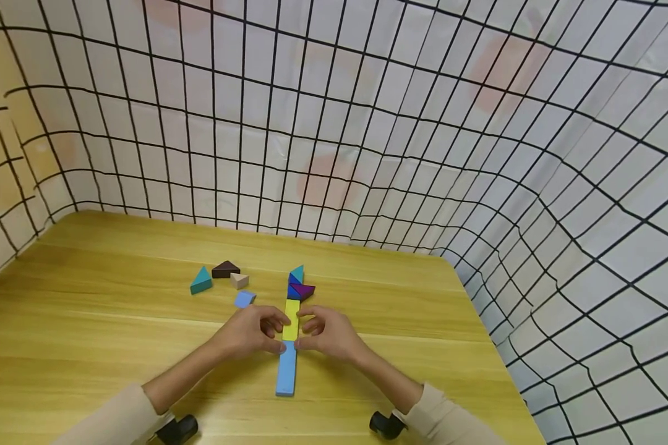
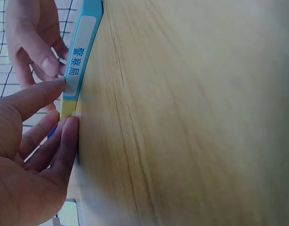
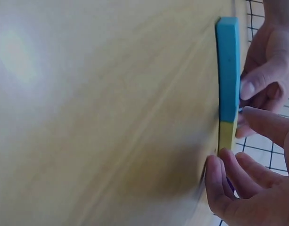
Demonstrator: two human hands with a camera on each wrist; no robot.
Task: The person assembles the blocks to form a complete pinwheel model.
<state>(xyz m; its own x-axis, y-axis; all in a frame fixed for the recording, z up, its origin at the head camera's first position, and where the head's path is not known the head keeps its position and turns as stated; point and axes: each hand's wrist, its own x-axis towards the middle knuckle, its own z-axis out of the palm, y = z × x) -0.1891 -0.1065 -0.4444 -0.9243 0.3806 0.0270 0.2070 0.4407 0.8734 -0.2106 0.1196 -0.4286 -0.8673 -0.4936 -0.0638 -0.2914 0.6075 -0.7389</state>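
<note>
A long light-blue block (image 1: 286, 374) and a yellow block (image 1: 291, 320) lie end to end on the wooden table. My left hand (image 1: 252, 332) is at their left side, its fingertips against the yellow block and its thumb at the blue block's upper end. Mirroring it from the right, my right hand (image 1: 334, 335) has fingers at the yellow side and its thumb near the joint. In the left wrist view the blue block (image 2: 80, 61) carries a white label with printed characters. Beyond the yellow end stand dark-blue pieces (image 1: 292, 290), a purple triangle (image 1: 304, 291) and a teal triangle (image 1: 297, 272).
Left of the row lie a teal triangle (image 1: 201, 282), a dark brown triangle (image 1: 226, 270), a beige triangle (image 1: 239, 280) and a small blue piece (image 1: 245, 299). A black wire grid (image 1: 245, 130) borders the table's back and sides, with pale sheeting behind it.
</note>
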